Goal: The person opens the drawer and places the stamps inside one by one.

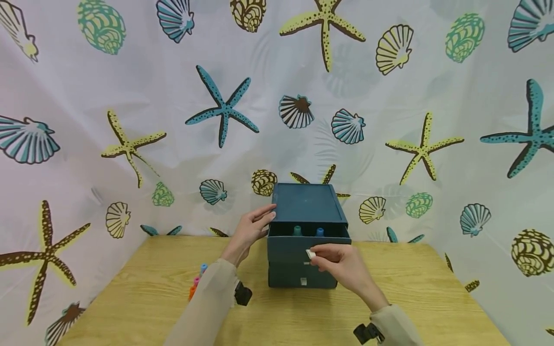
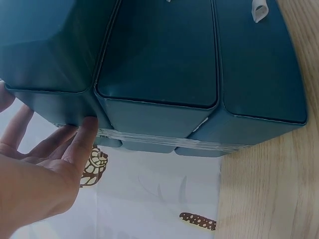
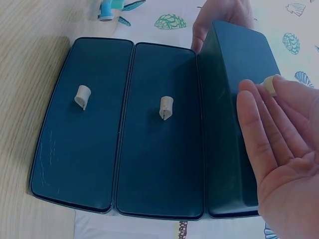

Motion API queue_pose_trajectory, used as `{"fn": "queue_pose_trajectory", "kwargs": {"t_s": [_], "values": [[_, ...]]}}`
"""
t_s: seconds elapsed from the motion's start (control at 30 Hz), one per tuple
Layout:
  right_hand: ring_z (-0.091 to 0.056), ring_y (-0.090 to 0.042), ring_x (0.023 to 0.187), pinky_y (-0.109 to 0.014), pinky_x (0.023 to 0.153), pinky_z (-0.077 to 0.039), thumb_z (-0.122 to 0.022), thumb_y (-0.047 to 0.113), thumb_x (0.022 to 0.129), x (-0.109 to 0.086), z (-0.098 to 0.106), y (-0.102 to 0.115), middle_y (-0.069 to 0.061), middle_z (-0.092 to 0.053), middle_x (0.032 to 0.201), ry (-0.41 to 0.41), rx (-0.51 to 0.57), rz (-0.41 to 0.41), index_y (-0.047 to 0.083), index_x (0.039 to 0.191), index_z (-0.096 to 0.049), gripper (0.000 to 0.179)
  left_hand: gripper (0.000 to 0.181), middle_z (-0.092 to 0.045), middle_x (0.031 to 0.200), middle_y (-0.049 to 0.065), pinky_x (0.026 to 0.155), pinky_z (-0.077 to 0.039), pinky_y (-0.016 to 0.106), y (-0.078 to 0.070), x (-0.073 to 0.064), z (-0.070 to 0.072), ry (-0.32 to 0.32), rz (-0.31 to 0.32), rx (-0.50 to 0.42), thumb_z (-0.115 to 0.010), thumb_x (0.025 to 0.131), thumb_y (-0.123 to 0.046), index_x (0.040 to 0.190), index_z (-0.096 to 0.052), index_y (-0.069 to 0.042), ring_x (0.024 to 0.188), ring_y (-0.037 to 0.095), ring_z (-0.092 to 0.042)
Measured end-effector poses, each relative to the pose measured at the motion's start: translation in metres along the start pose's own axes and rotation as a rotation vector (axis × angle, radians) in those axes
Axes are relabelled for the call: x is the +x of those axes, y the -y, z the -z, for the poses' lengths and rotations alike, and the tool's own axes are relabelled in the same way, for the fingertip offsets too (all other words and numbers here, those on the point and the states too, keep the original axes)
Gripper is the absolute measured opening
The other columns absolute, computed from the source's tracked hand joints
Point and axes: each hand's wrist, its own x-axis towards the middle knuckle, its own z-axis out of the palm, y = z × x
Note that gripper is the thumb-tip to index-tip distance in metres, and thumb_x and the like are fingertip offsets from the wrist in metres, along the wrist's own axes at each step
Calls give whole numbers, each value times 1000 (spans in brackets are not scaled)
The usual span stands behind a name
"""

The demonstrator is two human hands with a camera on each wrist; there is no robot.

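Note:
A dark teal three-drawer box point(image 1: 309, 204) stands on the table near the back cloth. Its top drawer point(image 1: 309, 249) is partly pulled out, and a green-topped piece point(image 1: 297, 230) and a blue-topped piece point(image 1: 320, 232) stick up inside. My right hand point(image 1: 339, 264) pinches the small white pull tab point(image 3: 270, 85) on that drawer's front between thumb and fingers. My left hand point(image 1: 251, 229) rests against the box's left side near the top; in the left wrist view its fingers point(image 2: 83, 137) lie straight along the box.
Two lower drawers, a middle one point(image 3: 159, 159) and a bottom one point(image 3: 75, 149), are closed and carry white tabs. Left of the box, several small coloured pieces point(image 1: 192, 291) sit on the wooden table point(image 1: 143, 283), partly hidden by my left sleeve. A shell-patterned cloth point(image 1: 268, 72) hangs behind.

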Motion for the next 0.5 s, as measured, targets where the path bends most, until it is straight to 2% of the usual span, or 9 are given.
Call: {"fn": "queue_pose_trajectory", "kwargs": {"t_s": [0.13,0.2,0.5], "values": [[-72,-33,83,-45,75,-59,-72,24,89,3,-1,-1,-10,-76,99,-13,-1,-17,14,112,-74,25,43,-45,151,3,111,-39,52,0,0,0,3,0,-8,-59,99,-34,141,-54,-27,141,26,-40],[-72,-37,85,-46,76,-59,-73,25,89,4,-1,-1,-9,-76,99,-20,1,-23,15,113,-74,26,43,-45,151,2,111,-39,52,0,-1,-1,0,7,-17,-60,99,-34,141,-54,-28,141,25,-40],[-71,-38,88,-43,77,-59,-73,23,89,10,-3,-3,-9,-75,103,-42,13,-42,15,114,-73,26,47,-44,153,3,110,-40,51,-1,-2,-1,-3,9,-11,-60,98,-35,144,-51,-27,141,26,-41]]}}
